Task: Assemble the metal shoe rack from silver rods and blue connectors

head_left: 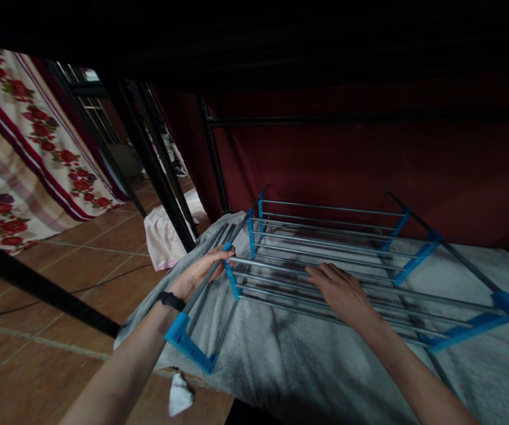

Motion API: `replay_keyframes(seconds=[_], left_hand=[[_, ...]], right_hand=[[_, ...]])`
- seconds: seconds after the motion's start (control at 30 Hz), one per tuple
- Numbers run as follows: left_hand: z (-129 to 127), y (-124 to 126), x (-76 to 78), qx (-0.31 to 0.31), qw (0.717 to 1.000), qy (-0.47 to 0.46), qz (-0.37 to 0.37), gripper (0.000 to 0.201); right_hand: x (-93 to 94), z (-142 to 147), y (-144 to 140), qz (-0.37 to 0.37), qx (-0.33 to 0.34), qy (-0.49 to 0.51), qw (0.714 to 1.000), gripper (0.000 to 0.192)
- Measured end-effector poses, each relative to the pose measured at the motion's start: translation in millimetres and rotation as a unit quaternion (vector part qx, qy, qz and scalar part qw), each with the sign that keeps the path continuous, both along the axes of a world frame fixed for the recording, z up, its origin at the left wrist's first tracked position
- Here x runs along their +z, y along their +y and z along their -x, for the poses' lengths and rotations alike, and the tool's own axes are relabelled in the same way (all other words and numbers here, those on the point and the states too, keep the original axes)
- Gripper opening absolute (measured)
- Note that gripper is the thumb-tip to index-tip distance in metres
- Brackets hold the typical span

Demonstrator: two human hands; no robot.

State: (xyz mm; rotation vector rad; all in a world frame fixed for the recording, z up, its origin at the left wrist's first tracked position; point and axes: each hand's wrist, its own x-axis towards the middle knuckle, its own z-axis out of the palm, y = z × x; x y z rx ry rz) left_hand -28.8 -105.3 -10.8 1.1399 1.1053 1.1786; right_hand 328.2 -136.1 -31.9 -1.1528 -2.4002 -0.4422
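Note:
A rack (281, 294) of thin metal tubes and blue plastic brackets, much like a shoe rack, lies on a grey blanket (276, 354). At its left end my left hand (208, 264), with a dark band on the wrist, is closed around a blue bracket and the end of a tube. My right hand (338, 289) rests farther right with its fingers curled over the front row of tubes. Part of its grip is hidden behind the hand. Another blue bracket (190, 345) sticks out toward me at the lower left, joined by tubes to the frame.
Black metal bed-frame posts (148, 159) stand at the left, with a dark surface overhead. A dark red wall (347, 165) is behind the rack. On the tiled floor (81, 254) are a striped cloth (161, 236) and a cable. A flowered curtain (42, 136) hangs far left.

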Motion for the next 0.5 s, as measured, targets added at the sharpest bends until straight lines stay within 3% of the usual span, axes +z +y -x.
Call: replay_keyframes(seconds=[0.27, 0.5], left_hand=[[8, 7, -11.4, -0.045, 0.994, -0.089, 0.04, 0.019], [16, 12, -15.0, -0.021, 0.994, -0.091, 0.055, 0.029]], right_hand=[[-2.9, -2, 4, 0.003, -0.003, 0.0, 1.0, 0.021], [-5.1, -3, 9, 0.008, 0.01, 0.008, 1.0, 0.02]])
